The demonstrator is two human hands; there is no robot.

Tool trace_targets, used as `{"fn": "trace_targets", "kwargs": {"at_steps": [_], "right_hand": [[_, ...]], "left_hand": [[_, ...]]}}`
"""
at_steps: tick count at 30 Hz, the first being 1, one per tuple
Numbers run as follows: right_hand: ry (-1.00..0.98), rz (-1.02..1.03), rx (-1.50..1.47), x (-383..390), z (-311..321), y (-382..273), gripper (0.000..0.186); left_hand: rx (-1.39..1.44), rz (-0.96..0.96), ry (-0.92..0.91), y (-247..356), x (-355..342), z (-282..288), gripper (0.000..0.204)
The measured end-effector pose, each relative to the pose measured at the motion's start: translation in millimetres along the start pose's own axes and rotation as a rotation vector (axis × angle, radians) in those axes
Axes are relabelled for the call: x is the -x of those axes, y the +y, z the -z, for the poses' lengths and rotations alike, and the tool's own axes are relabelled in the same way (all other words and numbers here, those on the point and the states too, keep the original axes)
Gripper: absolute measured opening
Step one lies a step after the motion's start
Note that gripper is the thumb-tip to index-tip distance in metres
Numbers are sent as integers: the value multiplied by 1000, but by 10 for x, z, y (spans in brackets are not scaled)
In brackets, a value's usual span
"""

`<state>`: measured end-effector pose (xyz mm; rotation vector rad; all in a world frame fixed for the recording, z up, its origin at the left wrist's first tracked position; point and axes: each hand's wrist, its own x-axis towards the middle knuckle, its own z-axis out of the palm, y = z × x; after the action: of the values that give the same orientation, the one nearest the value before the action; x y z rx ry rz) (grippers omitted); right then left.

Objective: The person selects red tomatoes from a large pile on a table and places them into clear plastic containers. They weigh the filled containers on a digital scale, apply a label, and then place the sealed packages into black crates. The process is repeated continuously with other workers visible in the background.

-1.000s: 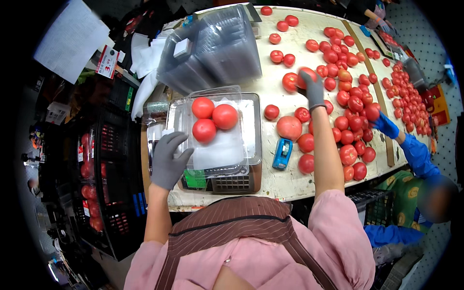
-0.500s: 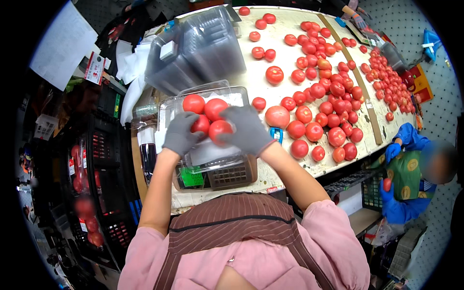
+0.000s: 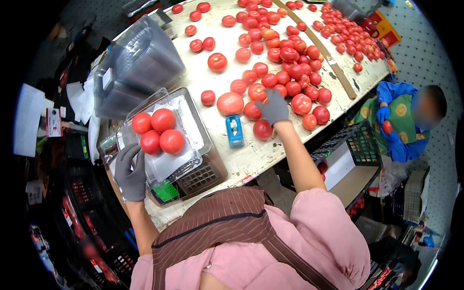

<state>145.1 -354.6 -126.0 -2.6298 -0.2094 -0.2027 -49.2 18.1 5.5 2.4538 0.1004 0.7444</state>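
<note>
An open clear plastic box (image 3: 186, 161) sits on a metal scale (image 3: 212, 166) with several red tomatoes (image 3: 172, 140) on white padding inside it. My left hand (image 3: 129, 169), in a grey glove, rests beside the box's left edge, fingers curved and apart, holding nothing visible. My right hand (image 3: 273, 106), also grey-gloved, reaches into the loose tomatoes (image 3: 301, 103) on the worn white table, fingers apart at a tomato near the blue tape dispenser (image 3: 235, 130); no grip is visible.
Stacked clear containers (image 3: 150, 53) stand at the back left, with black crates (image 3: 84, 188) below. A wooden strip (image 3: 333, 65) divides the table from smaller tomatoes (image 3: 353, 36). At the right, a co-worker (image 3: 401, 113) in blue gloves holds a tomato; a crate (image 3: 362, 147) stands nearer.
Another tomato joined those in the box. Both hands were on it half a second ago; my right hand has moved right to the pile, my left to the rim. The view has turned rightward.
</note>
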Motion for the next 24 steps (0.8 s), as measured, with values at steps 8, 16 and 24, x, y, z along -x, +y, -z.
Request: {"fn": "trace_targets", "kwargs": {"at_steps": [8, 16, 24], "right_hand": [[-480, -85, 473, -935, -508, -137, 53], [-342, 44, -609, -810, 303, -991, 72], [-198, 907, -972, 467, 271, -2557, 72]], "left_hand": [[-131, -184, 97, 151, -183, 172, 21], [413, 365, 50, 142, 74, 351, 30], [1276, 653, -260, 295, -238, 194, 61]]}}
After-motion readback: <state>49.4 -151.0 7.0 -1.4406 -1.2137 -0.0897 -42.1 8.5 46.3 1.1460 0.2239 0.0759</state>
